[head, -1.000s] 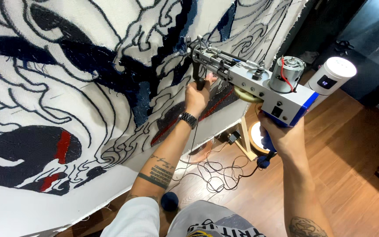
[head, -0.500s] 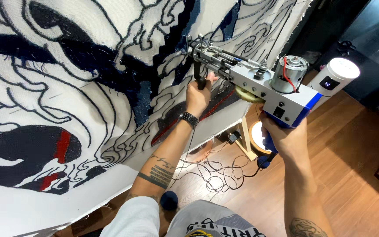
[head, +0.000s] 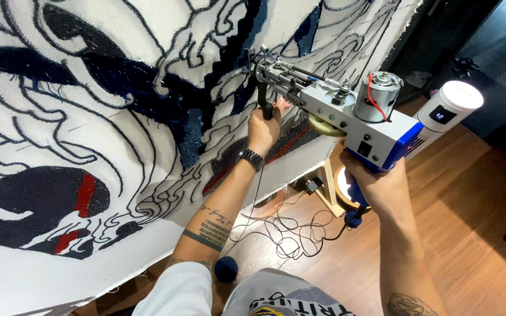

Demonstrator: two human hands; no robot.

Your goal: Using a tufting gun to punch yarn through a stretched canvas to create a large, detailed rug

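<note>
A grey and blue tufting gun with a bare motor on top points its needle end at a stretched white cloth covered in dark blue and black swirling patterns. My left hand grips the gun's black front handle close to the cloth; a dark watch is on that wrist. My right hand holds the blue rear grip under the gun's body. A white cylinder with a small screen sticks out at the gun's back end.
A tangle of black cable lies on the wooden floor below the frame. A wooden stand leg and a round lamp stand behind it. A dark blue yarn ball sits near my knee. Dark furniture fills the right side.
The gun and both hands have shifted slightly along the cloth; both grips are unchanged.
</note>
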